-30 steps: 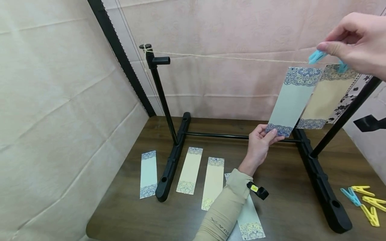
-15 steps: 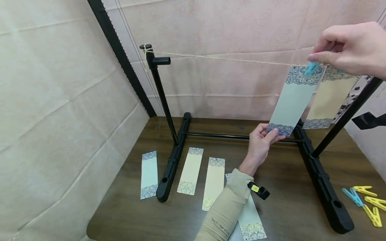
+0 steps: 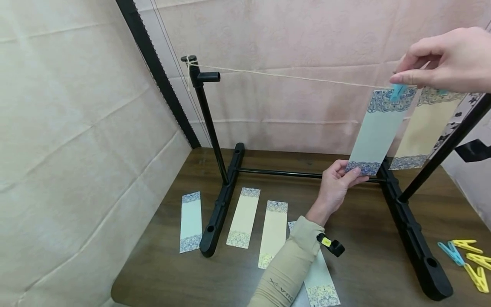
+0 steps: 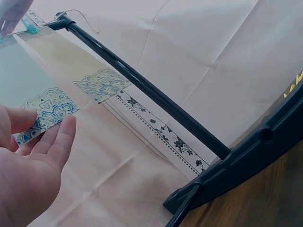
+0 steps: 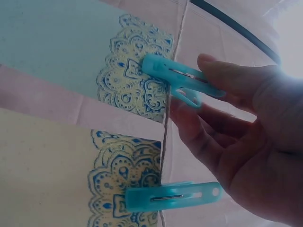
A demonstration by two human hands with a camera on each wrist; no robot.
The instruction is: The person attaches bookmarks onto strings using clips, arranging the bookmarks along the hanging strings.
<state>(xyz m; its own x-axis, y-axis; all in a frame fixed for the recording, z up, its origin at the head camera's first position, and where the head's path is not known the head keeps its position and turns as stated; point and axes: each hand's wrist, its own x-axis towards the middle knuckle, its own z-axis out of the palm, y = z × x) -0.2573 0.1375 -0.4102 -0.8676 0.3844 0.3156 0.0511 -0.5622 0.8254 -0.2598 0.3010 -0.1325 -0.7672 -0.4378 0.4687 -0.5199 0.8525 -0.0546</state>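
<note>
My left hand (image 3: 331,187) pinches the bottom edge of a pale blue card (image 3: 377,136) with lacy patterned ends. The card tilts up to a thin string (image 3: 276,76). At the card's top, my right hand (image 3: 449,59) holds a light blue clothespin (image 5: 175,75) by its handles, thumb on one side and fingers on the other. The clothespin's tip lies over the card's patterned end at the string. Beside it hangs a cream card (image 3: 426,128), held on the string by a second blue clothespin (image 5: 173,197).
A black stand (image 3: 207,123) carries the string; its right post (image 3: 445,149) rises near my right hand. Several patterned cards, such as a cream one (image 3: 243,217), lie on the wooden table (image 3: 161,281). Yellow clothespins (image 3: 477,277) and a blue one (image 3: 450,252) lie at the right.
My right hand has moved left and down, bringing the clothespin from beside the string onto the top of the pale blue card. My left hand keeps its hold, shifting slightly right in view.
</note>
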